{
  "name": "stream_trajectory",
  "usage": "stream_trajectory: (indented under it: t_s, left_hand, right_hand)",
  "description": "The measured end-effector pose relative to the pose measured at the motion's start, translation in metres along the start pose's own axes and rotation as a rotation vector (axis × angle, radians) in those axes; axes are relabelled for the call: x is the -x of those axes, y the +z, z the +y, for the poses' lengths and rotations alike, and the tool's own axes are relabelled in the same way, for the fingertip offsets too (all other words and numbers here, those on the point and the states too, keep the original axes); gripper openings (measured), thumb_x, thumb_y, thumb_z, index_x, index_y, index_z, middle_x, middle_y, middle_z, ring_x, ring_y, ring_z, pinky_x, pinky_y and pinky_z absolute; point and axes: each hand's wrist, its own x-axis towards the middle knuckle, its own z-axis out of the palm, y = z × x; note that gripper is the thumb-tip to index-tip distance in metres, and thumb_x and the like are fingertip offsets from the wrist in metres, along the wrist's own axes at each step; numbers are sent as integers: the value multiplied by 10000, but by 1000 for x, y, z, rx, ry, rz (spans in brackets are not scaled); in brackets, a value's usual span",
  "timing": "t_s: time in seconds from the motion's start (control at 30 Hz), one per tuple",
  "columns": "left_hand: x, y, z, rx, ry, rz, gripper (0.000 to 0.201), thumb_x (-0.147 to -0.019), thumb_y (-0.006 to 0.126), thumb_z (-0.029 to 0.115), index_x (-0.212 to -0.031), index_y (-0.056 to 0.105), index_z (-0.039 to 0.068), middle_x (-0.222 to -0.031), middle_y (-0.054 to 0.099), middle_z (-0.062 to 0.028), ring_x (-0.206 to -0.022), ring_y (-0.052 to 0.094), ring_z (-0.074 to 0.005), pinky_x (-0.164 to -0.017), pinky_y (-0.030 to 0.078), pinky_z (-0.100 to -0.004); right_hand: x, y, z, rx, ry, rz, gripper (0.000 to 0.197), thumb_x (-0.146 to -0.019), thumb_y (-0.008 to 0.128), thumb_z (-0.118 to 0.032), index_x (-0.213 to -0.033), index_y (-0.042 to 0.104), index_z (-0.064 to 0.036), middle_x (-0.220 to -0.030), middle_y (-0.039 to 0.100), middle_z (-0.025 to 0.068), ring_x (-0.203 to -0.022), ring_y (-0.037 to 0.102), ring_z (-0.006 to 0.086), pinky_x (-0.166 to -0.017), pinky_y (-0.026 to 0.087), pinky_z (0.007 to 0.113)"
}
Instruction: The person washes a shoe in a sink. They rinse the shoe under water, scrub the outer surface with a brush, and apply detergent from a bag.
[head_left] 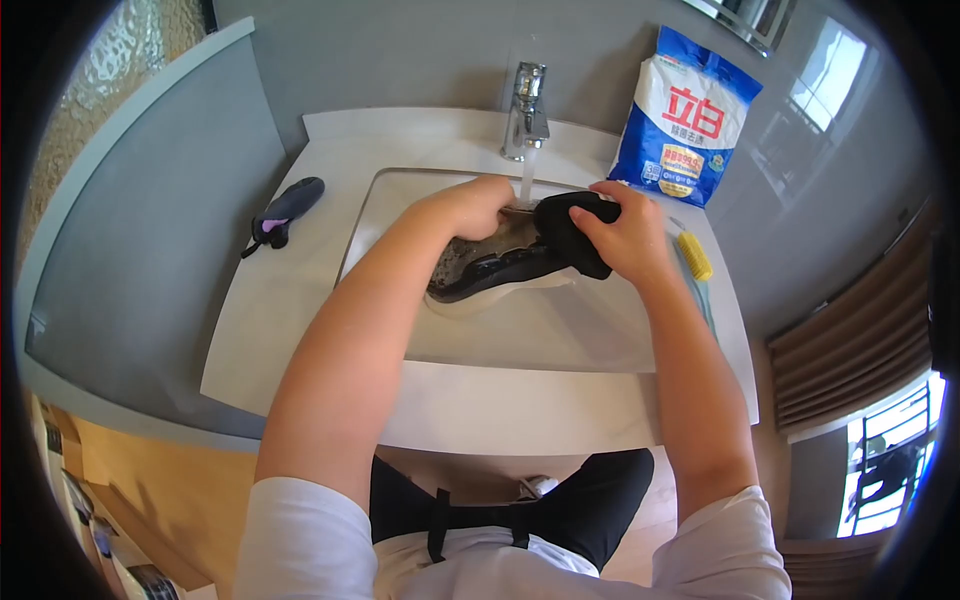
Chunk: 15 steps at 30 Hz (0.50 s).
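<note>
One dark-grey oblong item with purple patch (290, 207), left of frame, on white counter (260, 340). Centre: left hand (475, 210) closed on edge of black, shoe-like item (557, 228) in white basin (500, 345), below running chrome tap (527, 110); right hand (630, 235) gripping its rounded end. Upper right: blue-and-white plastic packet (685, 120). Right: yellow-headed brush (694, 256).

Short white sleeves (303, 540) – black trousers (604, 500) – two black waist straps (438, 526).

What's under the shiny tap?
Running water, then a black shoe held by the left hand and right hand. They cover part of the sink, so what's beneath can't be seen.
</note>
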Motion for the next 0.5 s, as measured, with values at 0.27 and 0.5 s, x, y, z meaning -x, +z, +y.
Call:
stream_trajectory:
  t_s: [0.27,0.5]
  left_hand:
    - [-18,33,30,-289,-9,128,208,-881,589,107,-1014,729,31,-1061,701,-232,-1016,685,-372,-847,547,-457]
    - [-24,31,51,-459,-110,326,249,-908,632,311,-877,753,96,-901,729,-167,-854,711,-367,-738,564,-470]
  right_hand:
    - [-4,4,45,23,183,-37,512,-754,811,-340,-1146,701,-31,-1075,696,243,-1013,672,367,-902,523,415]
    - [-20,7,62,-190,200,40,510,-748,833,-305,-1163,697,-42,-1076,703,226,-1035,667,362,-904,521,411]
